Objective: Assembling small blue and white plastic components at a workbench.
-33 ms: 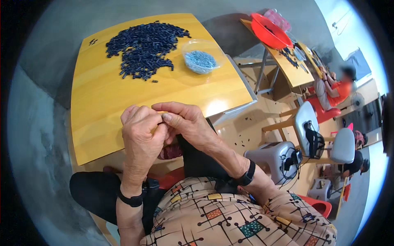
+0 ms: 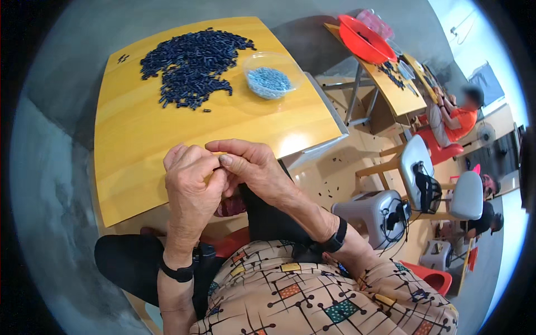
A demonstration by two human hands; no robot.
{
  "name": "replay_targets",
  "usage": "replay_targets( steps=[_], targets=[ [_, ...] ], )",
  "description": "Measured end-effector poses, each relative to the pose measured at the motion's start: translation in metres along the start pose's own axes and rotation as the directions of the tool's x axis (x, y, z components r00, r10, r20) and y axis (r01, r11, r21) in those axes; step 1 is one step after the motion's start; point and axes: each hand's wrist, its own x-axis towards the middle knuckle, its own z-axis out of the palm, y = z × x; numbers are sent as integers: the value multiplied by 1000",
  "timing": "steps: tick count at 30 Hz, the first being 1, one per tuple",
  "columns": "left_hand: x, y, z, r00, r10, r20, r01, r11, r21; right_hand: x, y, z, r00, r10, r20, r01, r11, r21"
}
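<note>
Patterned cream fabric, printed with dark lines and coloured blocks, covers the person's lap at the lower edge, and both forearms rise from it, each with a black band at the wrist. The left hand (image 2: 190, 184) is curled almost shut, fingers folded in toward the palm; the right hand (image 2: 251, 164) is bent over it, its fingertips pressed against the left knuckles. The two hands touch just above the near edge of the glossy yellow wooden table (image 2: 139, 145). Whatever is pinched between them is hidden by the fingers, so I cannot tell what they hold.

Farther back on the smooth tabletop lies a loose heap of small dark blue rod-shaped pieces (image 2: 192, 64), well apart from the hands. Just to its right stands a shallow clear plastic bowl (image 2: 271, 75) holding tiny pale blue bits. Beyond, at the right, a round red plastic basin (image 2: 363, 38) sits on a second yellow table (image 2: 399, 95), with a person in an orange shirt (image 2: 455, 114) seated beside it.
</note>
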Motion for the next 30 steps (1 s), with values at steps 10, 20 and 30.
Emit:
replay_targets(
  steps=[10,20,30],
  targets=[
    [4,9,12,989,-62,132,87,977,-195,-29,-51,-67,975,-110,-192,67,974,-216],
    [9,-31,-9,956,-269,116,285,945,-159,53,-78,-292,787,-237,-569,-14,916,-401],
    [19,-41,4,944,-299,138,323,921,-219,97,-67,-339,755,-256,-604,-29,907,-420]
  ],
)
